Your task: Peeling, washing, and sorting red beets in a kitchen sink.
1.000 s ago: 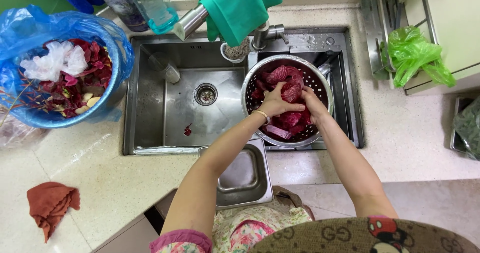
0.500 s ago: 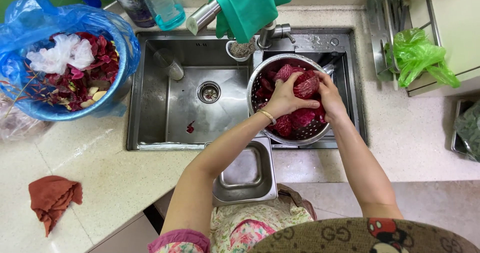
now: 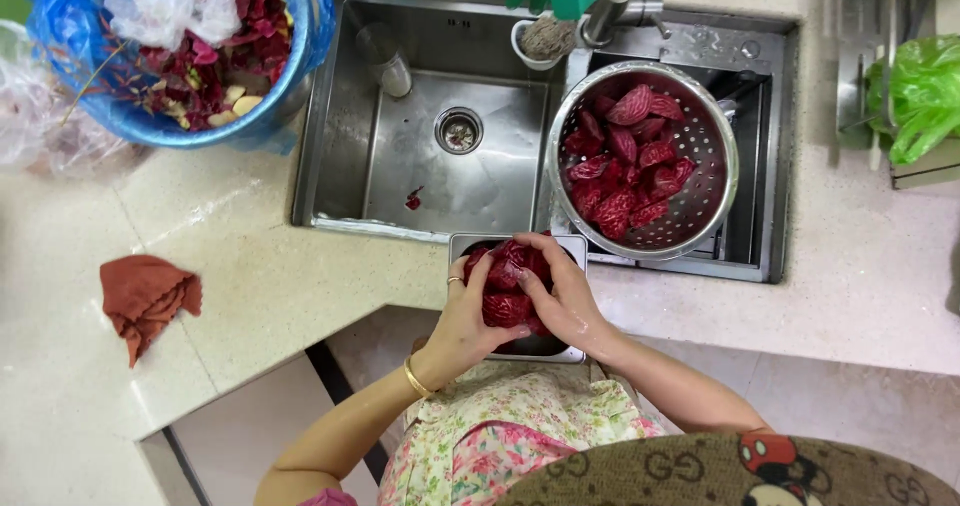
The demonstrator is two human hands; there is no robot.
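Both my hands hold a bunch of wet dark-red leaves (image 3: pixel 508 284) over a small square steel container (image 3: pixel 570 246) at the counter's front edge. My left hand (image 3: pixel 462 316) cups the bunch from the left, with a ring on one finger and a gold bangle at the wrist. My right hand (image 3: pixel 566 296) presses it from the right. A round steel colander (image 3: pixel 700 156) with more red leaves sits in the right part of the sink, beyond my hands.
The steel sink basin (image 3: pixel 440 156) with a drain lies left of the colander. A blue-lined bowl of scraps (image 3: pixel 190 56) stands at the far left. A rust-coloured cloth (image 3: pixel 145 296) lies on the counter. A green bag (image 3: pixel 915 91) sits far right.
My hands lifted a bunch of red leaves out of the colander and carried it towards me, over the small square container. The camera view has also come closer.
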